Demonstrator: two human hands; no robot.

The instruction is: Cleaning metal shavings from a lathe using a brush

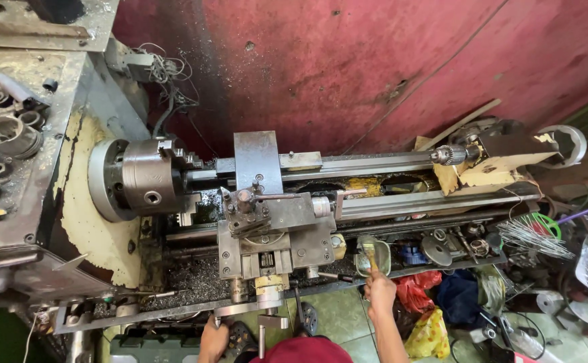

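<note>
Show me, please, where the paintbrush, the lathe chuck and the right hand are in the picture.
paintbrush (369,253): head view, on the bristle end above the fist.
lathe chuck (147,176): head view, on the round steel body.
right hand (379,292): head view, on the back of the fist.

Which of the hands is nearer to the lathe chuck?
Left. The left hand is at the front edge of the lathe, below and slightly right of the chuck. The right hand, holding a brush, is farther right.
</note>
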